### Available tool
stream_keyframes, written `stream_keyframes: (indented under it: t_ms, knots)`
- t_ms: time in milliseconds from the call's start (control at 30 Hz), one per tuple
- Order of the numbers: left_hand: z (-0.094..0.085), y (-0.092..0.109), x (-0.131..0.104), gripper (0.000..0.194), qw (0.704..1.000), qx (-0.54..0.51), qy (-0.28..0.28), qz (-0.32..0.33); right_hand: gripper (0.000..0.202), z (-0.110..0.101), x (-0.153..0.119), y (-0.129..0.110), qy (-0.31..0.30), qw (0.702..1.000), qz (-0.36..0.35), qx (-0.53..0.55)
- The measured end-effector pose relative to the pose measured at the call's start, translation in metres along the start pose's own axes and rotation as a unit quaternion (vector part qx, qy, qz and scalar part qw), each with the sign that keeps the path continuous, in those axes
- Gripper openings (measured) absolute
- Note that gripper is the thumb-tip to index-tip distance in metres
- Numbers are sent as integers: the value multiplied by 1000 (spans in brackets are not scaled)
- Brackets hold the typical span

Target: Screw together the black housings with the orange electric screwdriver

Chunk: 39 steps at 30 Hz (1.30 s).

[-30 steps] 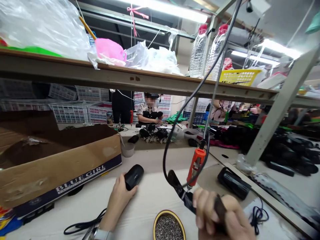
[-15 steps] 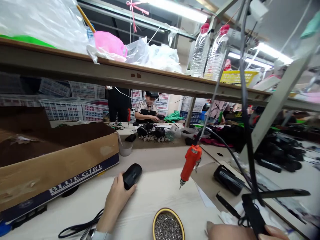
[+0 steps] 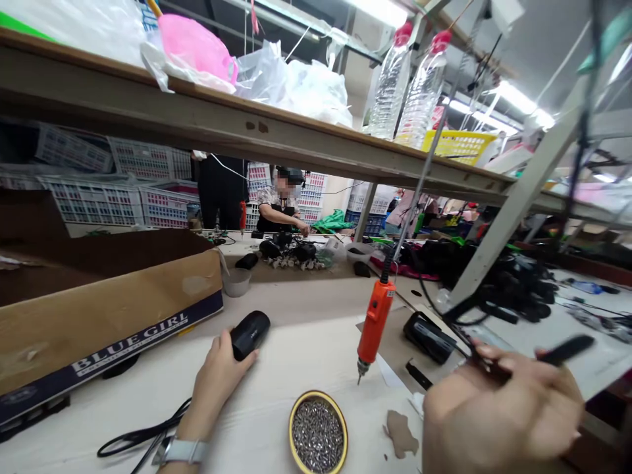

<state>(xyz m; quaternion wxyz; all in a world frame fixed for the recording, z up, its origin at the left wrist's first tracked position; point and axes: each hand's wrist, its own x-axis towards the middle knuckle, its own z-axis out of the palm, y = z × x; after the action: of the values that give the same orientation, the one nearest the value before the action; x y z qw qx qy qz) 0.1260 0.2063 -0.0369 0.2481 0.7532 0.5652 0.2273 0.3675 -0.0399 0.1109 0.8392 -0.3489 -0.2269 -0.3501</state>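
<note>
My left hand (image 3: 222, 368) is closed around a glossy black rounded plastic casing (image 3: 251, 334) on the pale tabletop. My right hand (image 3: 508, 408), smeared by motion, grips a long black plastic part (image 3: 567, 350); the fingers cover its middle. An orange electric screwdriver (image 3: 376, 322) hangs bit-down between my hands. Below it and to the left, a yellow-rimmed round bowl (image 3: 318, 431) holds many small metal screws. Another black casing (image 3: 428, 337) lies beyond my right hand. A black cable (image 3: 143, 434) loops on the table beside my left wrist.
A cardboard box (image 3: 148, 289) stands along the left. A shelf (image 3: 276, 131) crosses overhead, bearing bottles and plastic bags. A small translucent cup (image 3: 237, 283) sits by the box's corner. Black parts (image 3: 518, 289) are heaped at right. Across the bench, a person (image 3: 281, 204) handles parts.
My right hand has risen from the lower edge, carrying the black part, and shows more fully. My left hand keeps its hold on the casing. The whole view has shifted slightly.
</note>
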Motion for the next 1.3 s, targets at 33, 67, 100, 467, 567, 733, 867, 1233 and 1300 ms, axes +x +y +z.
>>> stream_keyframes:
  t_ms: [33,67,100,467,567,733,867,1233,1300]
  knots:
    - [0,0,0,68,1000,0,-1,0,15,14,5,6,12,999,27,39]
    - [0,-1,1,68,1000,0,-1,0,16,25,10,13,28,998,26,58]
    - [0,-1,1,68,1000,0,-2,1,17,33,15,20,40,997,12,60]
    - [4,-8,5,69,1000,1,3,16,23,66,56,42,-104,986,-47,121]
    - [3,-8,5,70,1000,1,4,16,24,81,77,44,-110,980,10,167]
    - [3,-8,4,72,1000,-5,1,19,29,86,89,44,-223,971,-67,47]
    - [3,-9,5,74,1000,-10,-5,15,30,88,82,37,-342,921,-169,-79]
    - [3,-10,7,78,998,-65,10,19,25,83,-13,-16,-562,722,323,242]
    - [2,-9,7,79,995,-91,15,26,34,74,-54,-19,-666,606,394,182]
